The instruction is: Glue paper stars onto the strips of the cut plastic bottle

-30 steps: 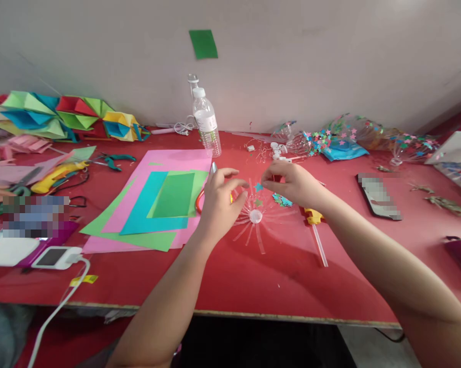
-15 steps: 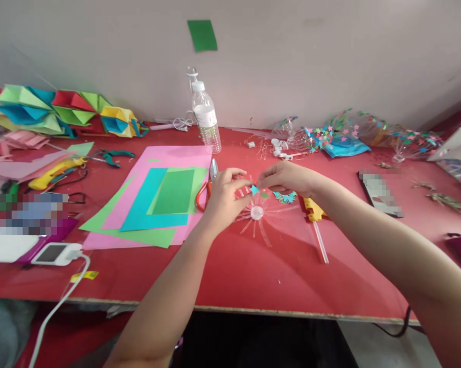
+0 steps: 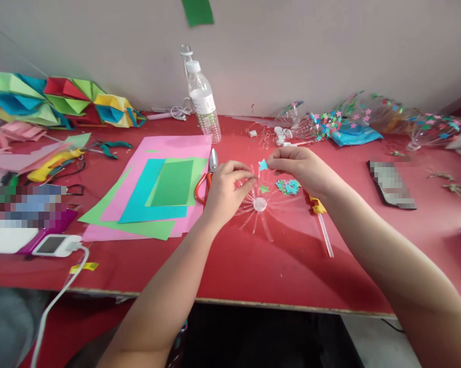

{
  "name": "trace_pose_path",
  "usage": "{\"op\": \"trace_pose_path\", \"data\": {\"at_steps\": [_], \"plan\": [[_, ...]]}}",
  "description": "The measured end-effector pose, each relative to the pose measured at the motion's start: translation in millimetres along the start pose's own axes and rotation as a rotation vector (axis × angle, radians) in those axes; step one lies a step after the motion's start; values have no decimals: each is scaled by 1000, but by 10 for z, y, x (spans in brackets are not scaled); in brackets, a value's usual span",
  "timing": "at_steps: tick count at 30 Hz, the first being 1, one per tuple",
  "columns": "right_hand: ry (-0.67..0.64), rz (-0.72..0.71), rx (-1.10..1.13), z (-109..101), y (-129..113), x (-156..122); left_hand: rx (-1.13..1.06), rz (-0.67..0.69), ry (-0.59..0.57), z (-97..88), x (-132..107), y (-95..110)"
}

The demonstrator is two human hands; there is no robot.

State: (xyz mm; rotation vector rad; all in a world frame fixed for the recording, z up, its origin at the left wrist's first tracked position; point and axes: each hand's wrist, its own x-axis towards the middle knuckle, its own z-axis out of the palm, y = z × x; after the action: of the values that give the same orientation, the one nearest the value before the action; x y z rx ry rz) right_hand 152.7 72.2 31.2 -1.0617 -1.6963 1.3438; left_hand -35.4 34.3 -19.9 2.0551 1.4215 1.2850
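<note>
My right hand (image 3: pixel 297 166) pinches a small blue paper star (image 3: pixel 263 164) by its edge. Below it spreads a clear plastic bottle piece (image 3: pixel 260 205), cut into thin strips that fan out flat around its round middle. Thumb and fingertips of my left hand (image 3: pixel 228 189) close on what looks like one of those strips, raised at the far side. A green star (image 3: pixel 263 188) sits on a strip near the middle. To the right lies a pile of blue and green stars (image 3: pixel 287 187). A yellow glue gun (image 3: pixel 318 205) with a clear stick is partly hidden under my right wrist.
Orange-handled scissors (image 3: pixel 213 160) lie beside my left hand, by stacked coloured paper sheets (image 3: pixel 129 204). Behind stand clear bottles (image 3: pixel 204 105). Star-covered plastic pieces (image 3: pixel 326 125) line the back right, with a phone (image 3: pixel 391 185) nearer. Pliers (image 3: pixel 110 148) and a charging cable (image 3: pixel 58 296) are leftward.
My right hand has lifted away from the strips slightly to the right, bringing the blue star up and into clear view. My left hand stays near the strips. The camera view has tilted down slightly.
</note>
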Motion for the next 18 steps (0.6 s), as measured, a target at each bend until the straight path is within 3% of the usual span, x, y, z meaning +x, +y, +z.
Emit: {"op": "trace_pose_path", "data": {"at_steps": [4, 8, 18], "plan": [[39, -76, -125, 25, 80, -64, -91, -61, -13, 8, -4, 26], [102, -95, -115, 17, 107, -99, -213, -174, -56, -2, -5, 41], [214, -186, -97, -44, -28, -170, -568, -482, -113, -70, 34, 76]]}}
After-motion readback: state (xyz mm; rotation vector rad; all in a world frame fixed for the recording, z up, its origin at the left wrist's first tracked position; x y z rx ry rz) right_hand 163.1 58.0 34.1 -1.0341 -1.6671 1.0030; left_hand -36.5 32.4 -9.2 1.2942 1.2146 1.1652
